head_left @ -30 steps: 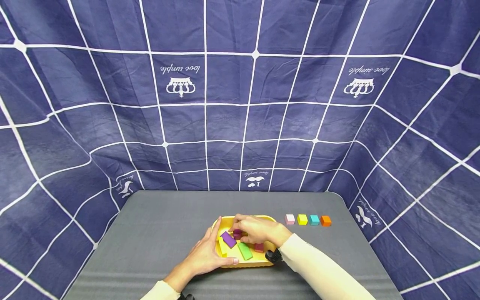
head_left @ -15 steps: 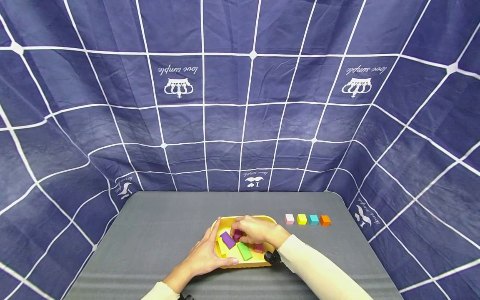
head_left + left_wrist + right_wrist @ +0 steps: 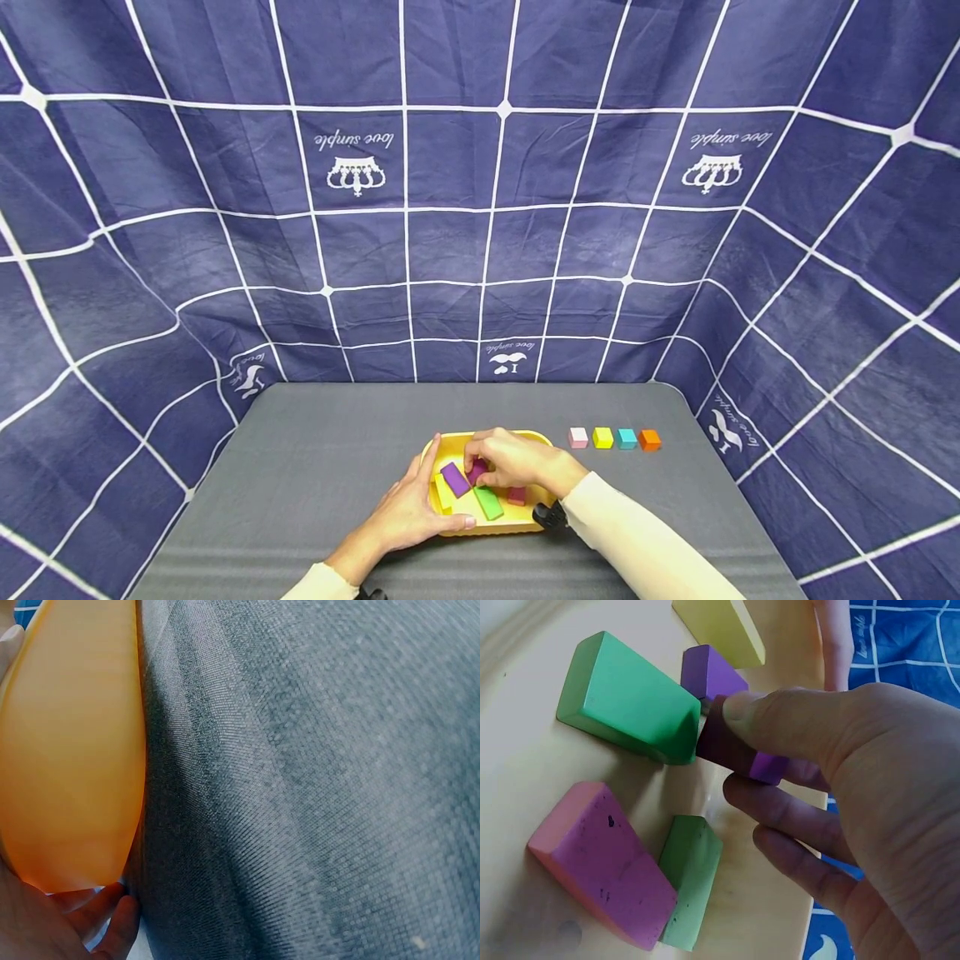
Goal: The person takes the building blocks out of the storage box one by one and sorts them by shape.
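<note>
A yellow plastic tub (image 3: 517, 529) stands on the grey table with several coloured blocks in it. My left hand (image 3: 408, 512) holds its left end, thumb along the near rim and fingers around the outside wall. Over the middle of the tub, my right hand (image 3: 513, 460) pinches a dark purple block (image 3: 731, 746) between thumb and fingers; part of the block is hidden by them. Close to it lie a purple block (image 3: 454, 480) and a green block (image 3: 489, 502). A pink block (image 3: 604, 862), a smaller green block (image 3: 690, 883) and a yellow block (image 3: 443, 493) are also inside.
To the right of the tub, a pink cube (image 3: 577, 437), a yellow cube (image 3: 603, 437), a teal cube (image 3: 627, 438) and an orange cube (image 3: 649, 440) stand in a row on the table (image 3: 330, 442). A blue gridded curtain (image 3: 450, 250) hangs behind and at both sides.
The right thumb and fingers have drawn together on the dark purple block inside the tub. The left hand stays on the tub, and the row of cubes keeps its place.
</note>
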`<state>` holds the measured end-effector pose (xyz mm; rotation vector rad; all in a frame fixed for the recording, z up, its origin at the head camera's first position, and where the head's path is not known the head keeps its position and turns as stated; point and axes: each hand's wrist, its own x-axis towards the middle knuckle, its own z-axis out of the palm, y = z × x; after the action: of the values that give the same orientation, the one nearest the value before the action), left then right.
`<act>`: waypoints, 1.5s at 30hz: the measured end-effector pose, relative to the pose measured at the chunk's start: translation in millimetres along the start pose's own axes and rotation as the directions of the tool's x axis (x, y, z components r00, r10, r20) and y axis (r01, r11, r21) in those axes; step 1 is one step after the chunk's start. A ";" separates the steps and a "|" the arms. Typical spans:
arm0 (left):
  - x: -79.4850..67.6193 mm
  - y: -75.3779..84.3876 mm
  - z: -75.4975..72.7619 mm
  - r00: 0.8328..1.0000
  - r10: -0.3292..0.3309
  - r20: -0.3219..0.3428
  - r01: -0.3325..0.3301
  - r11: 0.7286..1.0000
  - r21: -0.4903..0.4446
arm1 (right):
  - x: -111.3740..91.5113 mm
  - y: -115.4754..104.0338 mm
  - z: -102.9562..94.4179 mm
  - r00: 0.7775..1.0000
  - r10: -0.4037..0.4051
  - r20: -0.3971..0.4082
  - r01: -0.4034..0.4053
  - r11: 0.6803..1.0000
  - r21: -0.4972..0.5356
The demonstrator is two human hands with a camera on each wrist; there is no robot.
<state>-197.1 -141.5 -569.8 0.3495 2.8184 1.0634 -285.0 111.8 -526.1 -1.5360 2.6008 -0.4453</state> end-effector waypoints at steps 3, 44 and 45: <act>-0.1 -0.1 -0.1 1.000 -0.001 0.002 0.001 1.000 0.001 | -2.9 -1.3 -2.5 1.000 0.004 -0.019 -0.004 1.000 -0.001; 1.6 -1.1 3.1 1.000 -0.006 -0.008 0.006 1.000 -0.018 | -76.1 6.5 -28.4 0.896 -0.013 -0.444 0.009 1.000 -0.013; 1.3 -1.8 3.8 1.000 -0.009 -0.006 0.009 1.000 -0.016 | -77.8 7.6 -27.4 0.893 -0.010 -0.449 0.002 1.000 -0.018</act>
<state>-197.9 -140.0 -573.9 0.3327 2.8123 1.0868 -259.3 188.4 -507.7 -1.6055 2.9358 -0.8774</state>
